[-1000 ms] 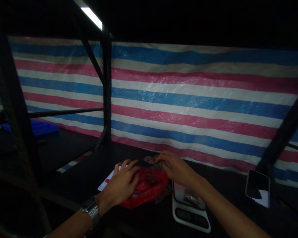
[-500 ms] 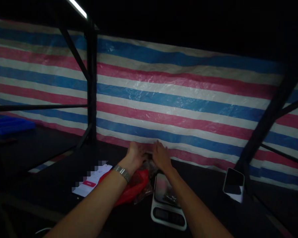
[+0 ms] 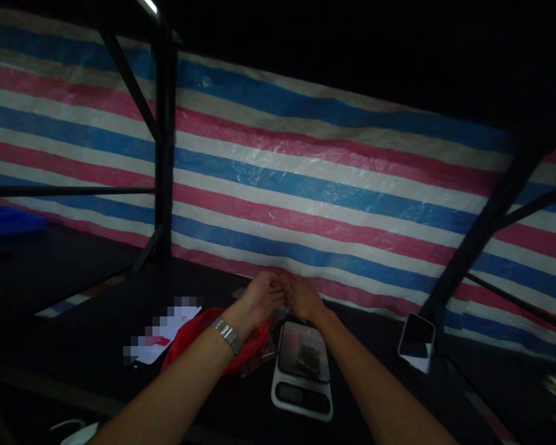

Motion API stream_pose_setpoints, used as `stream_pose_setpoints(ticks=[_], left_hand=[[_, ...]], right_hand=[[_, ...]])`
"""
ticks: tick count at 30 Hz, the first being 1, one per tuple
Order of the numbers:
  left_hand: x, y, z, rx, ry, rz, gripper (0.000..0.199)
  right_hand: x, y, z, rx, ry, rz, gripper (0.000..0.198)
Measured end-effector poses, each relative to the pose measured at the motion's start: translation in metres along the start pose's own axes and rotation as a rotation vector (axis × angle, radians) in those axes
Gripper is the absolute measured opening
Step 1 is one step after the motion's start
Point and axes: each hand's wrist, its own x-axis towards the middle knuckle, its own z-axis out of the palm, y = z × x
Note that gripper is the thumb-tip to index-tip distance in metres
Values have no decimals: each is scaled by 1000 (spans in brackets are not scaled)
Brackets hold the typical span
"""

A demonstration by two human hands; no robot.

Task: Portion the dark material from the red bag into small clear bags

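Note:
My left hand [image 3: 265, 295], with a metal watch on its wrist, meets my right hand [image 3: 302, 298] near the back of the dark table. The fingers of both hands are drawn in and close together; what they grip is hidden. Just below them shows crumpled clear plastic [image 3: 280, 314]. Under my left forearm lies an open red plastic bag [image 3: 192, 337], with a clear bag of dark contents [image 3: 259, 358] at its right edge. A white kitchen scale [image 3: 301, 398] stands nearer to me, bearing a small clear packet with something dark [image 3: 309, 358].
A sheet or screen [image 3: 155, 351], partly blurred out, lies left of the red bag. At the right a phone [image 3: 417, 340] leans by a dark slanted post [image 3: 467, 241]. Striped plastic sheeting [image 3: 306, 185] closes off the back. A blue tray [image 3: 12, 221] sits far left.
My hands have come together and the fingers have drawn in. The right forearm has moved off the scale's plate, so the packet shows more. The view has shifted slightly.

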Motion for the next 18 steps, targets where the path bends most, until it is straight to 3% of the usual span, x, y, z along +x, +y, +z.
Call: stream_pose_setpoints(ticks=[3,5,7,9,13,16,18], left_hand=[[-14,-1,-11,334,99,202,42],[-24,0,-23,571,124,327,32],[-38,1,-37,811,83,419,22],[-55,0,-50,1040,10,485,27],[-92,-10,-76,1365,8,515,53],[-107,-23,-94,1753,-10,446,67],[-109,-32,-105,1890,-33,381,78]], right_hand=[[-18,14,-14,-55,-23,60,41],[-38,21,-20,-80,-65,63,31],[-60,22,-19,-99,-123,54,25],[-80,17,-11,-115,-164,16,24],[-94,-7,20,-142,-244,-115,20],[-80,-23,48,-166,-278,-173,40],[-67,-28,63,-166,-298,-194,48]])
